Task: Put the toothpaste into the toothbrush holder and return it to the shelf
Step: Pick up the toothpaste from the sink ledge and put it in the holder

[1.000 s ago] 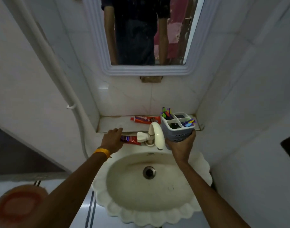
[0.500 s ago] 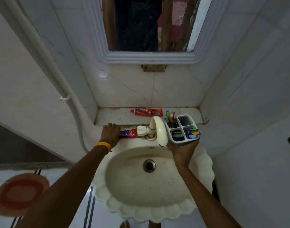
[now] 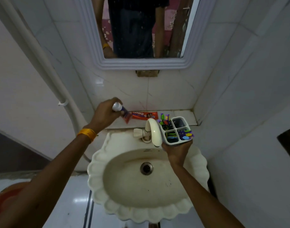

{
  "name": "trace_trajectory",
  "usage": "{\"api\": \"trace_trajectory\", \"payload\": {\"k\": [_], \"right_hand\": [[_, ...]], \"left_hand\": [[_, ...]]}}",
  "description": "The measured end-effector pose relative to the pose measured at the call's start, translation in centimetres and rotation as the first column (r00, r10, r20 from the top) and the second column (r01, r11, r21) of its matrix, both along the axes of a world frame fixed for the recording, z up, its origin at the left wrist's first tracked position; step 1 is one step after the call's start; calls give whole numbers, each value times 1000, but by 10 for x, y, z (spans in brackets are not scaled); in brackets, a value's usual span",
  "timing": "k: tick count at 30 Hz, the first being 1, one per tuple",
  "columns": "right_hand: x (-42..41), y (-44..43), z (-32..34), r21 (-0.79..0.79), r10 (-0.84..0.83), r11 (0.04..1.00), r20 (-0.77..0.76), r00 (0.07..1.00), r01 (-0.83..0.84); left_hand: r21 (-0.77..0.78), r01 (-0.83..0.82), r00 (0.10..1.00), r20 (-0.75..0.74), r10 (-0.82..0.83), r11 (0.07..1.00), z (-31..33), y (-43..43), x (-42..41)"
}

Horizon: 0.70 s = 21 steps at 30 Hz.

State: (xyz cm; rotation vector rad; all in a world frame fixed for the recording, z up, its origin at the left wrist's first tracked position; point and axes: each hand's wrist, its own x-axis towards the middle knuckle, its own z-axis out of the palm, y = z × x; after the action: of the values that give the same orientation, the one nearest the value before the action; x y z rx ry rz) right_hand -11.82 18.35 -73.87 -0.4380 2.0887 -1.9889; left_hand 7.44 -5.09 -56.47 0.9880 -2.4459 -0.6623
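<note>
My left hand [image 3: 104,112] grips a red and purple toothpaste tube [image 3: 122,112] with a white cap, lifted above the left part of the tiled shelf [image 3: 182,116]. A second red toothpaste tube [image 3: 145,115] lies flat on the shelf. My right hand [image 3: 177,148] holds the grey four-compartment toothbrush holder [image 3: 176,130] from below, over the basin's back right rim. Colourful toothbrushes fill three of its compartments; the far right one looks empty.
A cream tap [image 3: 153,131] curves over the scalloped basin [image 3: 98,178], just left of the holder. A framed mirror [image 3: 141,65] hangs above the shelf. A white pipe [image 3: 47,66] runs down the left wall. Tiled walls close in on both sides.
My left hand has picked the tube up from the basin's back rim beside the tap and raised it over the shelf. The holder in my right hand has stayed almost in place.
</note>
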Motion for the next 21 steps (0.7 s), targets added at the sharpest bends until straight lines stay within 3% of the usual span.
{"api": "trace_trajectory", "payload": {"k": [4, 7, 13, 21], "right_hand": [[-3, -3, -6, -33, -4, 999, 28, 1000, 4], [-2, -3, -3, 52, 5, 999, 34, 999, -7], [-7, -6, -22, 15, -14, 1000, 3, 1000, 14], [-8, -4, -16, 31, -10, 999, 0, 1000, 10]], "left_hand": [[-51, 204, 970, -127, -209, 978, 46, 22, -43], [-77, 387, 911, -124, -394, 919, 58, 43, -88], [-105, 606, 795, 76, -601, 788, 52, 73, -155], [-36, 669, 714, 307, -629, 742, 25, 72, -181]]}}
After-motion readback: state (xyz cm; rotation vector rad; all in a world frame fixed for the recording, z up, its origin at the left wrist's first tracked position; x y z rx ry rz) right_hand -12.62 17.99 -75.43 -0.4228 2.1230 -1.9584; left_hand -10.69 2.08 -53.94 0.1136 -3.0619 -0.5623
